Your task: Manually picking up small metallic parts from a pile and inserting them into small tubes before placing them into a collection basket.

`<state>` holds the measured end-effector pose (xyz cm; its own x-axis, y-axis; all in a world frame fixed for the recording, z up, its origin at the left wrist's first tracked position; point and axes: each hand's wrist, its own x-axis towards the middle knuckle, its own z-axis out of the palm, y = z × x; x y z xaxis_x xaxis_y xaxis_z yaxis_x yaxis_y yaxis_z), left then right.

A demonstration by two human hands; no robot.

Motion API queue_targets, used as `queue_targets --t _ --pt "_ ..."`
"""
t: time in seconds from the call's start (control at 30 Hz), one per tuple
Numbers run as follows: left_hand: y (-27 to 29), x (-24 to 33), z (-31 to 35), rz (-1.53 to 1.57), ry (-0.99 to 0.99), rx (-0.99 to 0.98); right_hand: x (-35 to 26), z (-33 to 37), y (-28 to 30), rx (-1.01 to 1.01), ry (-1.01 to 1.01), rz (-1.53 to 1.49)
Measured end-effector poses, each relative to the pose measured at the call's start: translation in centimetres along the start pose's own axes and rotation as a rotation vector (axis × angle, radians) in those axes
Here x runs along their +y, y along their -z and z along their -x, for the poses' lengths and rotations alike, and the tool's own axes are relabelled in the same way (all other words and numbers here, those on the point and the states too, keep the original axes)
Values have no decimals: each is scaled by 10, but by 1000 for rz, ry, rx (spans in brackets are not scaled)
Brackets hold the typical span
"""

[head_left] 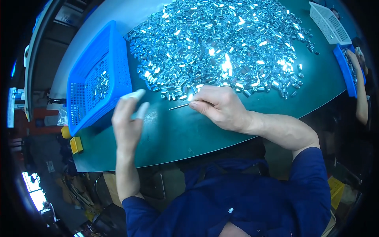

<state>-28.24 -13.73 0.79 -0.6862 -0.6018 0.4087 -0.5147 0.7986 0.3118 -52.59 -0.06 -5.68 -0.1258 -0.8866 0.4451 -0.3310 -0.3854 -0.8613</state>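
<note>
A broad green tabletop [237, 118] fills the middle, its thin pale edge curving from three o'clock through six to eight, and its surface washing to whitish blue toward eleven. At ten o'clock a long, light-edged frame [34, 55] bows beside a dark recess. A blue light strip [14, 69] glows between nine and ten. Something red [49, 129] stands at nine, too dim to identify. Dark grey floor [39, 152] spreads between eight and nine. At eight, a white glare [35, 189] could be window or lamp. Cool bluish light covers the table; the outer rim falls black.
</note>
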Motion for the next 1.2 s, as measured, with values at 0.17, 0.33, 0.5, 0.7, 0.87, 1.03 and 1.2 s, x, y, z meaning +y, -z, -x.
queue_targets --t 0.17,0.33,0.5,0.7,0.87,1.03,1.2 --pt "-51 -3 6 53 39 -151 2 0 -2 15 26 38" --pt "-63 -14 15 358 215 -96 3 0 -2 37 10 61" --pt "-63 -9 23 1059 453 -96 3 -1 -3 50 -6 72" --pt "-64 -7 26 1163 450 -147 7 -2 -8 70 6 68" --pt "-65 -2 27 1195 446 -151 6 -3 -9 96 42 64" --pt "-63 0 25 1092 411 -231 7 -2 -11 114 49 22" --pt "-64 -1 28 1036 390 -247 4 -1 -6 -58 -84 132"
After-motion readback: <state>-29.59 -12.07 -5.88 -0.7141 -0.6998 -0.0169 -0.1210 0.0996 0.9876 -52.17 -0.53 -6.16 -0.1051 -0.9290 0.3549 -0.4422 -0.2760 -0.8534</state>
